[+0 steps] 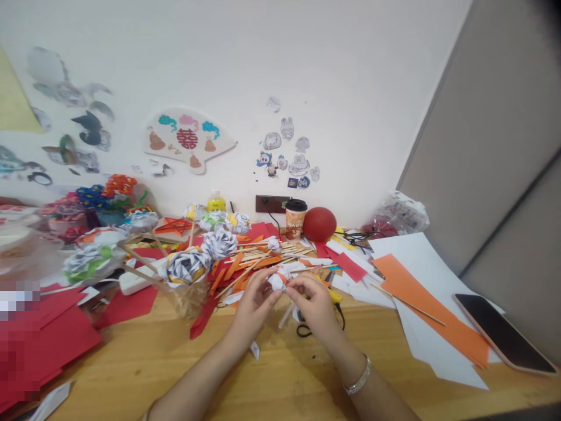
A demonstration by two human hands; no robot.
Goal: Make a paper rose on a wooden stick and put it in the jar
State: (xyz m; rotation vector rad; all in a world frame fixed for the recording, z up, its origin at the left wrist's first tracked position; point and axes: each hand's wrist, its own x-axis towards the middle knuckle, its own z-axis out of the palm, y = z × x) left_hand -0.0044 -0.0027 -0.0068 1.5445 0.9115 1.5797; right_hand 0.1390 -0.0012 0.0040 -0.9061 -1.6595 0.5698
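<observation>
Between my two hands is a small paper flower (279, 280) in white and orange, with part of it hidden by the fingers. My left hand (253, 304) pinches it from the left, while the thumb and fingertips of my right hand (313, 301) close on its right side. Just behind, another small paper flower (274, 244) tops a thin stick. Under and beside my right hand lies a partly covered yellow object (333, 296) near a black cord loop (305, 332). A bundle of wooden sticks (254, 253) spreads out beyond the hands.
Finished paper flowers (188, 266) stand at left by red paper sheets (65, 333). A lidded paper cup (295, 221) and red balloon-like ball (319, 224) stand by the wall. White paper (421, 345), orange paper (432, 310) and a phone (504, 333) lie right.
</observation>
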